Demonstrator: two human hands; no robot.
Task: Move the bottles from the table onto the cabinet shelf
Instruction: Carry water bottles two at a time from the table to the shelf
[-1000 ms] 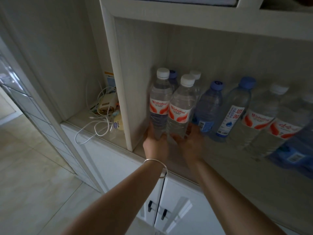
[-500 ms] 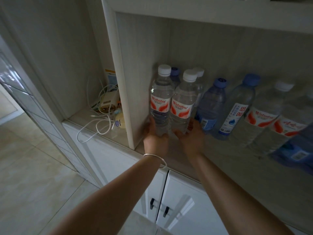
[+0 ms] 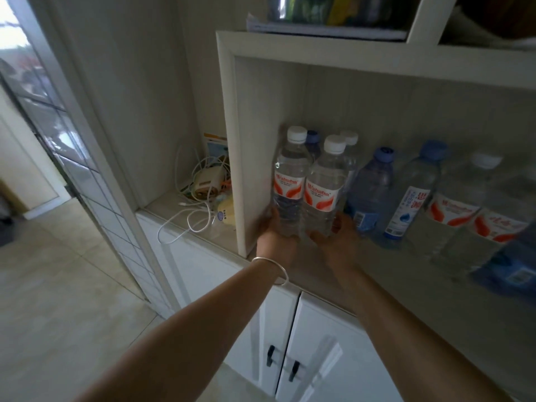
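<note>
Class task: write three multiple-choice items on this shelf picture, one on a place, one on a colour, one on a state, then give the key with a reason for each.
1. Where do the cables lie?
A. left of the shelf's side panel
B. among the bottles
C. on the floor

2. What colour are the caps of the two held bottles?
A. blue
B. white
C. red

3. How do the held bottles stand?
A. on their sides
B. upside down
C. upright

Key: 1 A, they lie on the ledge beyond the side panel. 2 B, the left bottle and right bottle both have white caps. 3 C, caps up, left hand and right hand at their bases.
</note>
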